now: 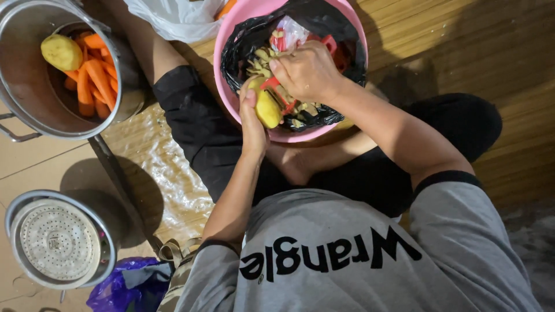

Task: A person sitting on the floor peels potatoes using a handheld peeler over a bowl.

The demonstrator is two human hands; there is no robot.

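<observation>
While the left hand [252, 118] cups a half-peeled potato [267, 108] over the pink basin [226, 40], fingers curled shut around it, the right hand [305, 72] just beside it pinches a red peeler [276, 92] against the potato's upper side. Far to the left hand's left sits a steel pot [23, 69] of peeled carrots [95, 78] with one potato; nearer the body, a lidded strainer pot [56, 240]. Peelings [263, 58] lie in the black bag lining the basin, under both hands. The blade could slip onto the left thumb (it lies close to the stroke), I judge. Both forearms angle forward, wrists bent inward.
</observation>
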